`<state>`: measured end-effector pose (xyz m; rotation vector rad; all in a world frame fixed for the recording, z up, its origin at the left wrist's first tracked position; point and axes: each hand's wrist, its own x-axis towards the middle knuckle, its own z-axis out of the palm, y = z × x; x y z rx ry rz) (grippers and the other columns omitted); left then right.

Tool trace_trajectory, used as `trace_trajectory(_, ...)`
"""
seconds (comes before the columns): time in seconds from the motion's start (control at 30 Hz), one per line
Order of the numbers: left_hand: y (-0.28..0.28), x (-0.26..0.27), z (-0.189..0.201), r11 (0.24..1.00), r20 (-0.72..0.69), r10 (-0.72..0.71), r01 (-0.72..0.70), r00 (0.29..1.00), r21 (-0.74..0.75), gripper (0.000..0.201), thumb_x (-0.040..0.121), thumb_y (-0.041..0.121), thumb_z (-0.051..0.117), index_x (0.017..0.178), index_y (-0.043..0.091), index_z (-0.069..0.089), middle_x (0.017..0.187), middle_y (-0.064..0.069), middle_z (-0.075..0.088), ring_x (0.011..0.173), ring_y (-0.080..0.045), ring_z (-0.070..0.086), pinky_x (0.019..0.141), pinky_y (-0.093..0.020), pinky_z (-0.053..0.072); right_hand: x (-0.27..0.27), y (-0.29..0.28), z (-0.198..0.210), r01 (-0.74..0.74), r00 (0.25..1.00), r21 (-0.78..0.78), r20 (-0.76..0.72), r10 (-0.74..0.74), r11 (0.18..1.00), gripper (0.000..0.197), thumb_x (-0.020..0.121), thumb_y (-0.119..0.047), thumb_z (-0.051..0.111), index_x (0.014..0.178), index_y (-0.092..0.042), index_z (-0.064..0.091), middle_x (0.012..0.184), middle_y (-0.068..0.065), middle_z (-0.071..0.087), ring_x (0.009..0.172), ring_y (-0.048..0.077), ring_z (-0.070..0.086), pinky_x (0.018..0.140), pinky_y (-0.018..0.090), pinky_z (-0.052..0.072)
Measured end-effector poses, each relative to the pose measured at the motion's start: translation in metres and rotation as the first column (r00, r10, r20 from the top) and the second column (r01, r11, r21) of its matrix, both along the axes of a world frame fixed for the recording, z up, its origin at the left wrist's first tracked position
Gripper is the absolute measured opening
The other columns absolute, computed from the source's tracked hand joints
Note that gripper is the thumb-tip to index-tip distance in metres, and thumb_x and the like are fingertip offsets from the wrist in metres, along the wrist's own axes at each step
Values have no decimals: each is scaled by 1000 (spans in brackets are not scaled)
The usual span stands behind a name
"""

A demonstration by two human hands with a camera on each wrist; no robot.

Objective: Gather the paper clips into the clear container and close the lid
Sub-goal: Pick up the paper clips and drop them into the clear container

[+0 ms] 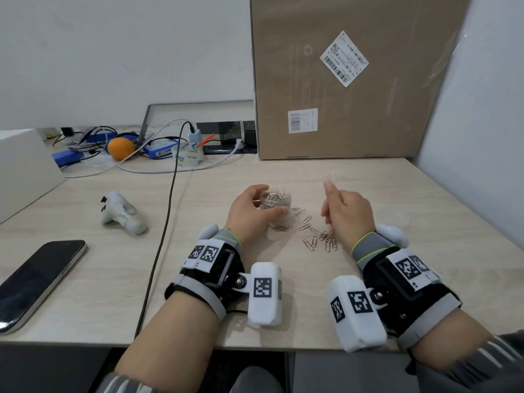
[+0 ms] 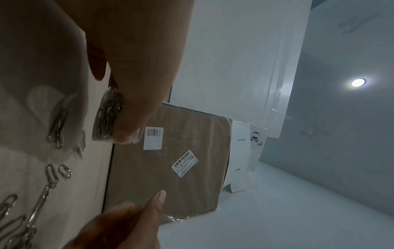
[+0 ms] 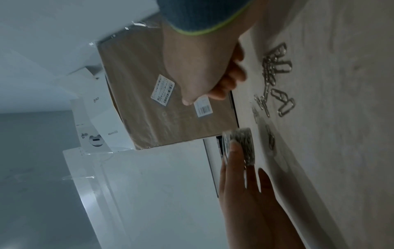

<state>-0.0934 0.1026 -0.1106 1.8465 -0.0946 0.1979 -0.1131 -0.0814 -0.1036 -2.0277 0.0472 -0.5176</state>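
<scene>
From the head we look forward and down on the tabletop (image 1: 368, 182) and both hands. Each wrist view is rolled sideways, close along its own fingers (image 2: 136, 118), with the other hand's fingers (image 3: 236, 155) opposite. All three share the clips (image 1: 320, 236) beside the fingers and the box (image 1: 354, 80) beyond.

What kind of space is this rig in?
Likely an office or lab desk: a power strip with tangled cables, a smartphone, a roll of tape and a labelled cardboard shipping box on it.
</scene>
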Motion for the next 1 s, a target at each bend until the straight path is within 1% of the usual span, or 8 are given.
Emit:
trace_trajectory(0.1,3,4,-4,998,-15,52,-52,999,-37,63,70,22,82,127,18,54,115,-1,64,103,-15,62,96,-34,50,-5,-3,5,-17,988,-155,-152,-7,988,73,95,-53,30,40,-10,51,33,-1,49,55,28,59,75,38,51)
trace_trajectory(0.17,5,6,-5,996,-15,75,-76,997,-43,63,70,22,82,127,18,54,116,-1,63,101,-14,63,95,-34,50,-7,-2,4,-86,972,-204,-230,37,975,75,94,-54,29,40,-8,51,26,-2,46,48,25,56,69,35,51)
trace_trajectory(0.27,5,7,-6,995,-13,84,-85,996,-56,63,70,22,82,126,18,54,114,-1,64,100,-14,64,94,-35,51,-8,2,1,-194,945,-148,-294,144,970,72,93,-55,33,48,-5,57,37,4,55,35,22,51,47,24,44)
trace_trajectory(0.33,4,7,-7,995,-16,81,-81,997,-62,63,69,22,82,125,18,54,113,-1,64,100,-14,64,94,-35,51,-8,5,-1,-242,941,-40,-253,224,970,64,94,-51,38,56,-5,61,49,10,61,40,20,55,46,22,42)
trace_trajectory(0.47,5,8,-6,993,-4,102,-102,995,-53,63,69,22,82,125,19,54,115,-1,64,100,-13,63,94,-33,51,-8,10,-2,-309,942,62,-121,314,949,43,96,-35,46,66,-9,64,65,7,66,61,21,62,63,28,50)
trace_trajectory(0.63,6,8,-6,992,-10,120,-120,993,-48,64,70,22,82,127,17,53,117,-1,63,100,-13,63,93,-30,50,-2,-1,-6,-180,984,-185,-47,174,966,16,90,-28,55,94,-16,66,100,3,66,99,23,57,89,34,43)
trace_trajectory(0.8,6,7,-5,990,-20,129,-130,991,-47,64,70,23,82,126,18,53,118,-1,62,102,-13,62,95,-30,49,12,0,-11,-212,965,-454,-239,111,865,35,94,-41,44,125,-27,54,141,-6,46,135,21,31,110,39,27)
trace_trajectory(1.0,8,11,-8,986,-39,140,-143,989,-86,68,66,26,84,126,19,53,118,0,63,103,-15,63,97,-35,50,25,12,-9,-327,937,-526,-288,197,785,38,98,-37,34,133,-30,46,145,-9,42,138,16,30,110,38,22)
